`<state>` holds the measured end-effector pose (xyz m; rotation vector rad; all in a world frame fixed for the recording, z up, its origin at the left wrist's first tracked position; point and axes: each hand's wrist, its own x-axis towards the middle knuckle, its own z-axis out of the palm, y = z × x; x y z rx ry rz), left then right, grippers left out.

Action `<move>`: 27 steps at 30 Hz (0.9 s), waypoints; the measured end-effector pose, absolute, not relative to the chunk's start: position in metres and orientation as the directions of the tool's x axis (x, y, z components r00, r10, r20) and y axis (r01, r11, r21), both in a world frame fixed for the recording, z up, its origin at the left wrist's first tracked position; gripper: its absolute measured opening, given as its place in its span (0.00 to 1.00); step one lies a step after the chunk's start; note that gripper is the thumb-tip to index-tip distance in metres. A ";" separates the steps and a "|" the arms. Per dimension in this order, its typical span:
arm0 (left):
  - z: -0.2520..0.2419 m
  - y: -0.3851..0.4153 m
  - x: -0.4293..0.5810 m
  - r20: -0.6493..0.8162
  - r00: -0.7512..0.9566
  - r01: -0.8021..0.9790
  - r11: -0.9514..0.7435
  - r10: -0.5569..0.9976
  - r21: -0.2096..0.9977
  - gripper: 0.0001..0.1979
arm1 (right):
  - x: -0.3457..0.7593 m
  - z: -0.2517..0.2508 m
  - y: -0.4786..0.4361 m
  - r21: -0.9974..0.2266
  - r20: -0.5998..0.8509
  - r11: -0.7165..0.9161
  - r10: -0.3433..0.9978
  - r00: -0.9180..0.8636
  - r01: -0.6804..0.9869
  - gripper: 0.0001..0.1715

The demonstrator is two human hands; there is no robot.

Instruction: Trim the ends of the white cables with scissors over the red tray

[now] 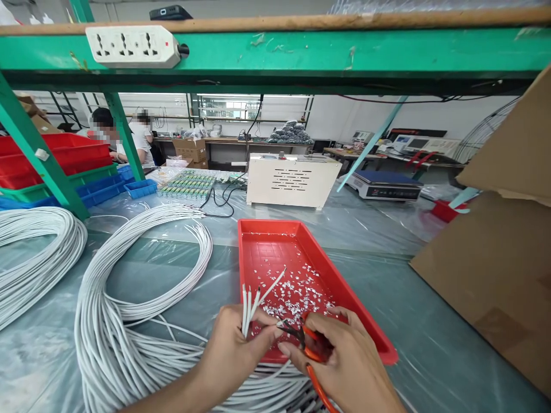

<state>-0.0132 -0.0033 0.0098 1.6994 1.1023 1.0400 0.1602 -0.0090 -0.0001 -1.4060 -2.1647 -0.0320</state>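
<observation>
My left hand (241,344) is closed around the ends of several white cables (247,304), which fan out above the fingers, one slanting to the right. A pair of orange-handled cutters (297,332) with dark pointed jaws is in my right hand (344,355). Their jaw tips reach my left thumb and forefinger; what lies between them is too small to make out. Both hands are over the near end of a red tray (271,249), where many small whitish scraps (297,287) are scattered. Below my hands, a large coil of white cable (99,321) spreads across the bench.
Another cable coil (43,252) lies at the far left. Behind the tray stand a cream metal box (293,180) and a scale (383,186). Cardboard (495,287) rises at the right. A green beam (301,51) with a power strip (133,46) crosses overhead. Two people are in the background.
</observation>
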 end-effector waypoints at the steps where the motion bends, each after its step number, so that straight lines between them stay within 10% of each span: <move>1: 0.010 -0.003 -0.013 0.169 0.264 0.229 -0.232 0.950 0.945 0.07 | 0.161 0.000 -0.008 -0.281 0.455 0.451 0.840 -0.295 0.847 0.21; 10: 0.016 -0.006 -0.011 0.225 0.337 0.235 -0.313 0.914 0.920 0.09 | 0.166 0.012 -0.010 -0.316 0.635 0.648 0.687 -0.353 0.693 0.04; 17: 0.021 -0.009 -0.010 0.253 0.433 0.434 -0.446 0.865 0.783 0.10 | 0.170 0.018 -0.011 -0.136 0.658 0.779 0.533 -0.533 0.612 0.13; 27: 0.018 -0.005 -0.012 0.169 0.630 0.600 -0.613 0.758 0.514 0.06 | 0.158 0.015 -0.016 -0.210 0.625 0.789 0.562 -0.541 0.577 0.15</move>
